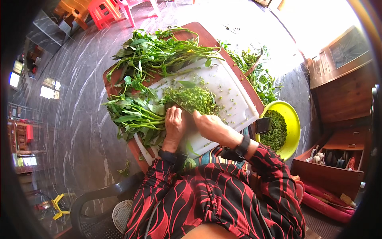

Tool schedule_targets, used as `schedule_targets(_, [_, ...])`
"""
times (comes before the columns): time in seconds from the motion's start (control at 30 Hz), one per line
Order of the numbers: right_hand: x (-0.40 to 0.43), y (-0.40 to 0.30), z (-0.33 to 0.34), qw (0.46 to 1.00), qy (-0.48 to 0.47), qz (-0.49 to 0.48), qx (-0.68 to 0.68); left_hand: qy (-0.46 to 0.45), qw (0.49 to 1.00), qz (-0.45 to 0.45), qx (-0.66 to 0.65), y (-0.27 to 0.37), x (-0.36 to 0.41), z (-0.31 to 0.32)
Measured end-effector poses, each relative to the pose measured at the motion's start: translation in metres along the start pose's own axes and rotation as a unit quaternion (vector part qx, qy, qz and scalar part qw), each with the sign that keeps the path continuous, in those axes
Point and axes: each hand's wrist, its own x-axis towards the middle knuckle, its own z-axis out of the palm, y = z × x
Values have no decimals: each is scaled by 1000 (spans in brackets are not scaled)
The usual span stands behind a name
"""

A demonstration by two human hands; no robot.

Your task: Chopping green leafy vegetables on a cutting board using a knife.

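Observation:
My right hand (211,128) grips a knife (182,108); its handle is hidden in the fist and only part of the blade shows. Just left of the blade, my left hand (174,123) presses on a bunch of leafy green stems (140,118), fingers bent near the cut end. Beyond the knife lies a pile of finely chopped greens (194,98) on a white plastic cutting board (235,89). Loose bits are scattered across the board's right side. More long leafy stems (161,50) are heaped along its far edge.
Under the board is a brown tabletop (206,35). To the right, a yellow-green bowl (294,128) holds chopped greens, beside a dark rectangular object (263,125). More stems (259,74) lie beyond the table. An open drawer with shoes (334,158) stands at right; red plastic stools (104,13) stand far back.

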Motion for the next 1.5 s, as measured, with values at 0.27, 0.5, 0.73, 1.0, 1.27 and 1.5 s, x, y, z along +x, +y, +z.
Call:
schedule_targets(0.27, [36, 8, 19, 999, 30, 31, 19, -2, 991, 27, 130, 4, -11, 5])
schedule_targets(0.5, [6, 3, -14, 996, 9, 88, 18, -96, 981, -44, 165, 16, -5, 1])
schedule_targets(0.73, [-37, -5, -20, 1000, 1, 15, 6, -83, 976, -48, 197, 5, -10, 11])
schedule_targets(1.0, [-38, 3, -8, 1000, -22, 11, 0, -113, 969, -42, 215, 5, -8, 10])
schedule_targets(1.27, [9, 5, 16, 1000, 22, -5, -8, -105, 973, 7, 207, 1, -7, 11])
schedule_targets(1.5, [9, 8, 10, 998, 10, 44, 37, -41, 977, 55, 202, 2, -1, -6])
